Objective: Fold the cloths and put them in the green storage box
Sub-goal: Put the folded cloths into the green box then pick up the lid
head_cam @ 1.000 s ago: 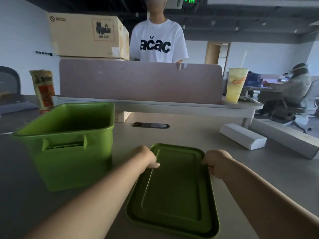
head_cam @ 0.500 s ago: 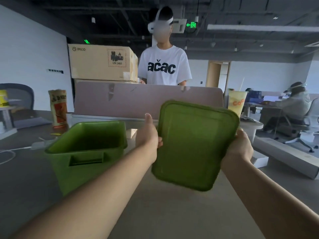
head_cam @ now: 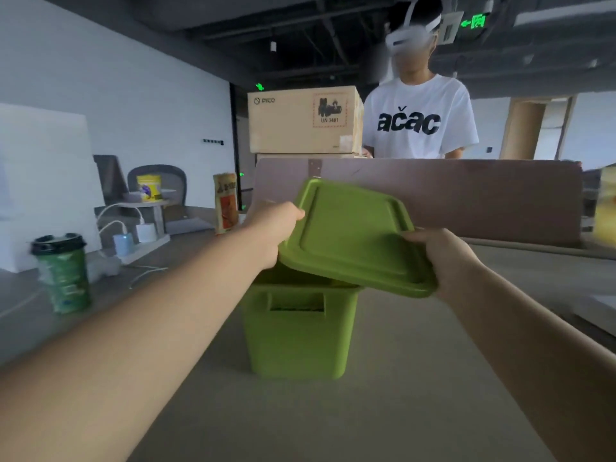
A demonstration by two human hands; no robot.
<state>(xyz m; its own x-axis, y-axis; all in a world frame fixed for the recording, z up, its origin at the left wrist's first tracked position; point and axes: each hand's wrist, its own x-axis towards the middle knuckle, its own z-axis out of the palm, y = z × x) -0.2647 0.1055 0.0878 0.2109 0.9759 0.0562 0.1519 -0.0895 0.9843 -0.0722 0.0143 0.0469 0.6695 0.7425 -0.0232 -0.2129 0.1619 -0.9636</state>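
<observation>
— Green lid (head_cam: 353, 238) gripped by left hand (head_cam: 273, 225) at its 9 o'clock edge, right hand (head_cam: 443, 258) at 3, tilted over the box (head_cam: 296, 338).
— Readable: "PICO", "UN 3481" on carton (head_cam: 300, 121); "ačac" on shirt (head_cam: 416, 95). Box inside hidden, cup (head_cam: 63, 278) print blurred.

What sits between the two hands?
Head view: a green rectangular plastic lid, left hand and right hand gripping its opposite edges, over the green storage box.

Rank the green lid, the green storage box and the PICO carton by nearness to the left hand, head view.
1. Green lid: gripped by the left hand.
2. Green storage box: just below.
3. PICO carton: far behind the divider.
</observation>
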